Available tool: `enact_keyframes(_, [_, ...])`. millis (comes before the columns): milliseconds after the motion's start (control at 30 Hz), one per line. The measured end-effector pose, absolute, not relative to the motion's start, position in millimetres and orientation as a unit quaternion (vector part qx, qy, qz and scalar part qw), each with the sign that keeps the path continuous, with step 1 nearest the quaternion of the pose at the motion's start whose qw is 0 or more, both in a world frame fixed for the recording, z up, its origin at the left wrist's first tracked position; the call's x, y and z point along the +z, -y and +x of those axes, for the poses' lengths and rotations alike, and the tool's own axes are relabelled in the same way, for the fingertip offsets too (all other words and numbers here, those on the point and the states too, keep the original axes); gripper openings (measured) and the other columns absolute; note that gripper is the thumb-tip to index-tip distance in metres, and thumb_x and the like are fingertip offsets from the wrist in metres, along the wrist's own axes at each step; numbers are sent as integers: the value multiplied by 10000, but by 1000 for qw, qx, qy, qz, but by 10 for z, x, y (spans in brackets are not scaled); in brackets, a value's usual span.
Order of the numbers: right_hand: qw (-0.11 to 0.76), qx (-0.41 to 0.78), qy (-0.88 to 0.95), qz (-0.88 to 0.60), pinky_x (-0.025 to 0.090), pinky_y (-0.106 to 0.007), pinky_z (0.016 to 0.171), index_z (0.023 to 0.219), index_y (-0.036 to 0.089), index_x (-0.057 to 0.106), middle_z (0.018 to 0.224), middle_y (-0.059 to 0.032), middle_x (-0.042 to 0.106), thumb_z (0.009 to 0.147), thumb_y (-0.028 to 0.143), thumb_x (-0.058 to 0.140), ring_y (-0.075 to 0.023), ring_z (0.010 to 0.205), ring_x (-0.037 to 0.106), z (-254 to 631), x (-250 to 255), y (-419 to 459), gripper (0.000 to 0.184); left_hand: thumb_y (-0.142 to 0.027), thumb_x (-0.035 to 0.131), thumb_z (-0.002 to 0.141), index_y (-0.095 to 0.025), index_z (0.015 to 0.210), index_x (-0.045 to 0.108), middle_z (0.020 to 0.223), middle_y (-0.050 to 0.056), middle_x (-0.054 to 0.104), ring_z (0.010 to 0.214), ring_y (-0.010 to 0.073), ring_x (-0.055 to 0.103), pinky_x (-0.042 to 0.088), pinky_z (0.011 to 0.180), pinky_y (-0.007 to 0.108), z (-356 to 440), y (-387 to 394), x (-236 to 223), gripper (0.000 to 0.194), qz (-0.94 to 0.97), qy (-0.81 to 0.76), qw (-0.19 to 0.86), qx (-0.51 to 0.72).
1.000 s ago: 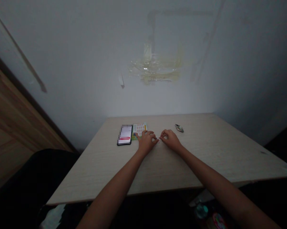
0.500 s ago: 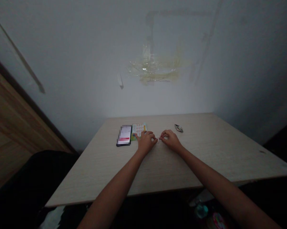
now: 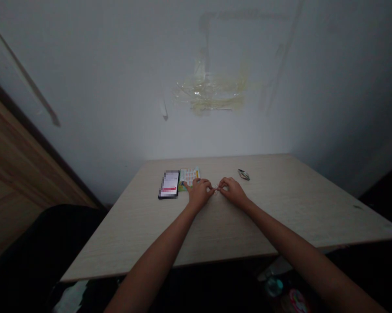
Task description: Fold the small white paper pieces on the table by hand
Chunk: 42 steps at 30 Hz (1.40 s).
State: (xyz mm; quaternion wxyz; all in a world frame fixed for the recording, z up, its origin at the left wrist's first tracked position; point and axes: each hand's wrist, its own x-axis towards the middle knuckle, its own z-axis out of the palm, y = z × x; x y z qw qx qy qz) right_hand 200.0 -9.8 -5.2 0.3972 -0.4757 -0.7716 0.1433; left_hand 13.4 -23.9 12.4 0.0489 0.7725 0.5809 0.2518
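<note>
The fingers [image 3: 212,188] of the left hand [image 3: 200,194] and right hand [image 3: 233,191] pinch a tiny pale piece [image 3: 216,189], too small to tell. From this piece, a card [image 3: 189,177] and a phone [image 3: 169,184] lie left, a packet [image 3: 244,174] right, and the far edge of the surface [image 3: 280,217] ahead.

Nothing readable — phone screen [image 3: 169,184] pixelated, printed card [image 3: 189,177] too small.

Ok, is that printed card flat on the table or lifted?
Flat: the printed card lies on the pale tabletop beside the phone, its near edge partly covered by the left hand.
</note>
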Motion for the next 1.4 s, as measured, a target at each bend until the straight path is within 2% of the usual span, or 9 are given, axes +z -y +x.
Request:
enact_keyframes(133, [460, 244, 696, -495, 491, -302, 769, 823, 205, 616, 829, -26, 718, 763, 366, 717, -186, 802, 687, 2020, -77, 79, 200, -428, 667, 851, -300, 893, 703, 1240, -13, 666, 1297, 309, 419, 17, 1058, 792, 132, 243, 114, 140, 771, -579, 49, 261])
enact_keyframes(233, [487, 265, 666, -499, 500, -300, 750, 823, 206, 609, 805, -26, 721, 746, 397, 728, -193, 789, 698, 2026, -87, 67, 238, -430, 669, 850, -332, 930, 713, 1259, -15, 657, 1297, 309, 418, 4, 1056, 794, 138, 237, 106, 135, 768, -578, 50, 271])
enact_keyframes(433, [438, 195, 727, -492, 475, -325, 836, 814, 210, 642, 841, -32, 712, 778, 362, 720, -196, 849, 673, 2002, -44, 103, 174, -465, 648, 857, -343, 891, 737, 1283, -22, 646, 1304, 315, 409, 0, 1053, 801, 137, 221, 84, 154, 774, -576, 46, 261])
enact_keyframes(667, [401, 124, 743, -521, 447, -322, 830, 820, 218, 656, 845, -40, 716, 809, 329, 705, -215, 915, 636, 1999, -49, 80, 123, -479, 624, 871, -354, 898, 742, 1302, -27, 638, 1318, 327, 399, -1, 1043, 810, 126, 212, 77, 174, 776, -577, 46, 252])
enact_keyframes(1033, [413, 105, 712, -558, 464, -325, 816, 843, 222, 644, 835, -31, 728, 807, 322, 705, -209, 881, 667, 1990, -94, -37, 122, -477, 626, 867, -354, 915, 745, 1317, -25, 634, 1339, 332, 380, 4, 1054, 800, 123, 207, 94, 177, 775, -581, 53, 243])
enact_keyframes(1167, [437, 165, 691, -552, 490, -307, 785, 852, 211, 645, 847, -29, 725, 809, 314, 684, -190, 836, 678, 2018, -120, -70, 118, -479, 620, 872, -351, 904, 752, 1305, -16, 643, 1335, 335, 384, -8, 1057, 793, 116, 211, 85, 188, 772, -583, 55, 248])
enact_keyframes(1267, [445, 162, 700, -534, 483, -330, 856, 876, 206, 678, 896, -40, 729, 808, 278, 661, -200, 909, 663, 2044, -120, -55, 101, -477, 611, 879, -354, 916, 751, 1305, -19, 644, 1335, 335, 388, -9, 1054, 794, 114, 221, 94, 190, 772, -582, 54, 249])
enact_keyframes(1400, [401, 108, 756, -507, 435, -365, 951, 864, 214, 739, 927, -57, 737, 802, 270, 665, -230, 1004, 612, 2048, -114, -33, 112, -465, 609, 886, -359, 934, 748, 1315, -25, 640, 1347, 333, 380, 0, 1059, 787, 115, 242, 128, 181, 770, -585, 62, 247])
